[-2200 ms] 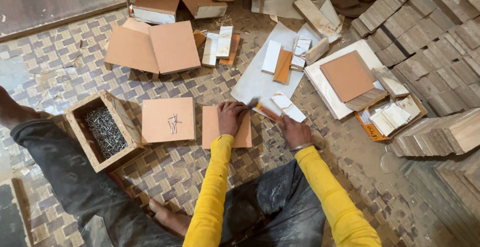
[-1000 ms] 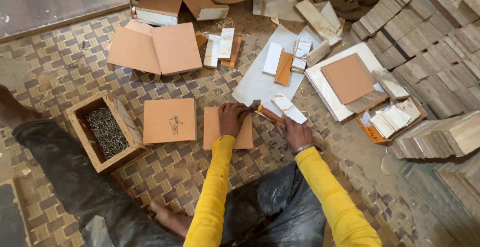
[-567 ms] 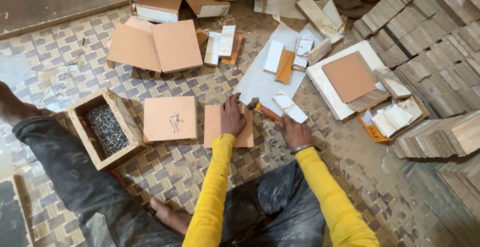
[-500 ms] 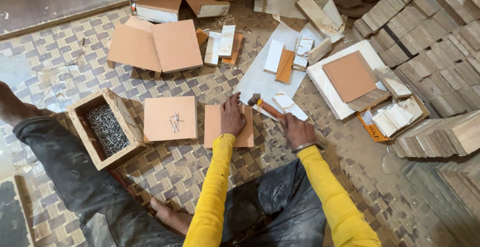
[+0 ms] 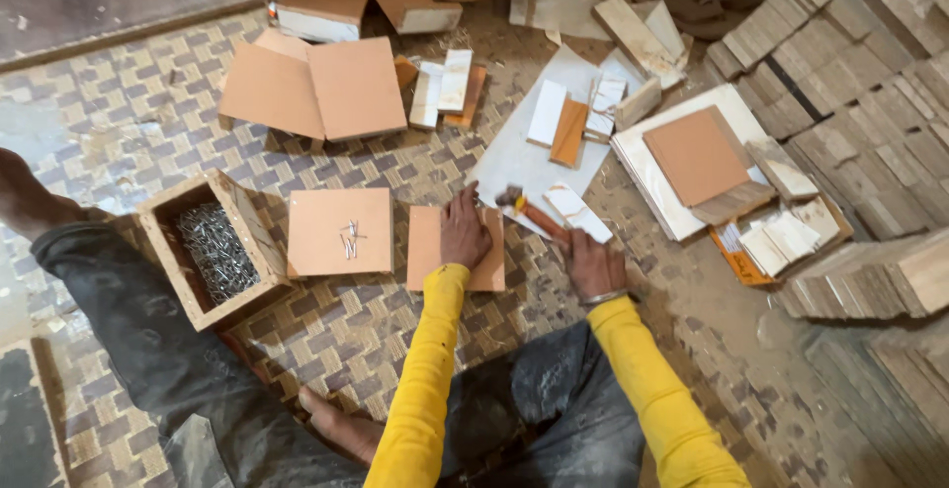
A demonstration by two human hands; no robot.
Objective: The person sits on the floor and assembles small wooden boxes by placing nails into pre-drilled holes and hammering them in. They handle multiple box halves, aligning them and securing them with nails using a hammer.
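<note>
My left hand (image 5: 463, 229) lies flat on a small tan board (image 5: 429, 247) on the floor, fingers spread, pressing it down. My right hand (image 5: 593, 263) grips the orange handle of a hammer (image 5: 524, 207), whose head hangs just above the board's upper right corner. Both arms wear yellow sleeves. To the left lies a second tan board (image 5: 340, 232) with a few loose nails (image 5: 349, 240) on top. Further left stands an open wooden box (image 5: 170, 270) full of nails.
Larger tan panels (image 5: 316, 88) lie at the back. White sheets, small strips and offcuts (image 5: 568, 132) sit behind the hammer. A white board carries a tan square (image 5: 697, 155) at right. Stacked wood blocks (image 5: 870, 102) fill the right side. My legs frame the patterned floor.
The hammer head has dropped slightly toward the board's corner. My left hand stays pressed on the small board. The view shifted a little.
</note>
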